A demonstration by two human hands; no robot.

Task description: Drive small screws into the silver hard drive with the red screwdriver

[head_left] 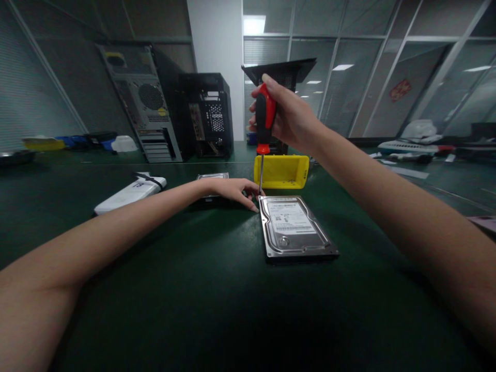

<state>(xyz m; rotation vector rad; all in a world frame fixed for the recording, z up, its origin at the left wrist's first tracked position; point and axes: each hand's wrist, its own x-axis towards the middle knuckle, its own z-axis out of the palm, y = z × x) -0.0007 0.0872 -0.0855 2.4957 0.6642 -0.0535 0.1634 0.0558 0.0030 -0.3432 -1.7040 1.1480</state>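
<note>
Disk drive [290,235], labelled face up, flat on the green tabletop [217,310], top cover [284,241] in place. Screwdriver [266,116], red and black, near upright, tip at the drive's far left corner. Right hand [289,111]: fingers wrapped around the screwdriver handle. Left hand [238,191]: thumb and curved fingers beside that corner; whether they grip it, cannot tell. Progress, as judged: corner work under way, nothing lifted off; remaining fasteners uncountable. Yellow tray [287,166], just beyond: dark bits [290,181], too small to identify. Second drive [213,176]: partly hidden behind left wrist. Screwdriver tip's seating: unclear.
</note>
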